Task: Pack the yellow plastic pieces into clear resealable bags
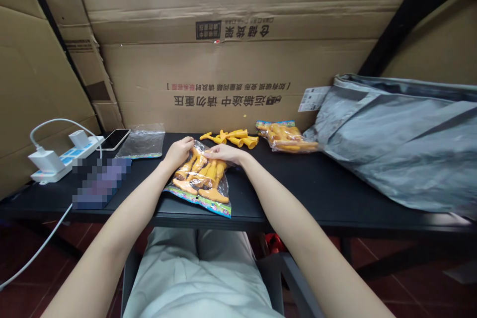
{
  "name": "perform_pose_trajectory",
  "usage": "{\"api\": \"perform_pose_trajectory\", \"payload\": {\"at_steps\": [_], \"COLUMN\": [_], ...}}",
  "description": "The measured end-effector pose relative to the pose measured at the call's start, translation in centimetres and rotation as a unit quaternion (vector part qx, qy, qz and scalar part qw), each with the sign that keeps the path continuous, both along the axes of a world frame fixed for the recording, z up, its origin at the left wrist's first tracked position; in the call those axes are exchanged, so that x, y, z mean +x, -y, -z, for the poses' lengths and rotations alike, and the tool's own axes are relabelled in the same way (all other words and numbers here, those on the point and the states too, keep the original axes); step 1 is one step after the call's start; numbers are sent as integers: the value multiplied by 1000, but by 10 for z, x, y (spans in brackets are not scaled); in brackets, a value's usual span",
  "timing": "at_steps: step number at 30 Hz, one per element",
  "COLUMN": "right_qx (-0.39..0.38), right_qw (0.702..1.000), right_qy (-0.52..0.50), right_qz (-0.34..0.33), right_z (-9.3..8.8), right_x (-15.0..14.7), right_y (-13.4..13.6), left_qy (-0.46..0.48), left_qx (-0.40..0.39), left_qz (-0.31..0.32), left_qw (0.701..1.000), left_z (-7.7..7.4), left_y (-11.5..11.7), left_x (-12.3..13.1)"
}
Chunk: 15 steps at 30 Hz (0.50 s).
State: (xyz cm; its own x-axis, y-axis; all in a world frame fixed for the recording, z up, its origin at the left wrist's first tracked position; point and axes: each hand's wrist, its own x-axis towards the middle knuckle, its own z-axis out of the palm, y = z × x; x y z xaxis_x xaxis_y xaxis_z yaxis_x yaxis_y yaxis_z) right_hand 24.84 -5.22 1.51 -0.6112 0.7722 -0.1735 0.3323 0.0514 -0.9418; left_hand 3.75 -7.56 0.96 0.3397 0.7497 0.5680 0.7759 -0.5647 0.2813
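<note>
A clear plastic bag (201,181) with a colourful bottom edge lies on the black table (298,184) in front of me, filled with several orange plastic pieces. My left hand (179,151) grips the bag's top left corner with curled fingers. My right hand (222,152) pinches the top edge beside it. The two hands almost meet over the bag's mouth. Loose orange pieces (233,138) lie just behind my hands.
A second filled bag (285,136) sits at the back right, next to a large grey bag (395,144). An empty clear bag (143,143), a phone (115,139) and a white power strip (61,159) with chargers lie at the left. Cardboard boxes (231,59) wall the back.
</note>
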Motion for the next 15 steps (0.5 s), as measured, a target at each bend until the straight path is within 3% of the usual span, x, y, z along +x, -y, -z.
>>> {"api": "perform_pose_trajectory", "payload": {"at_steps": [6,10,15], "right_qx": [-48,-80,-69], "right_qw": [998,990,973], "right_qy": [-40,-107,-190], "right_qz": [16,34,113], "right_z": [1,5,7], "right_x": [-4,-1,8], "right_y": [1,-5,-15], "left_qy": [30,95,143], "left_qx": [12,24,20], "left_qz": [-26,-90,-175], "left_qw": [999,991,974], "left_z": [0,2,6], "left_y": [-1,-6,-15], "left_x": [-1,-13,-33]}}
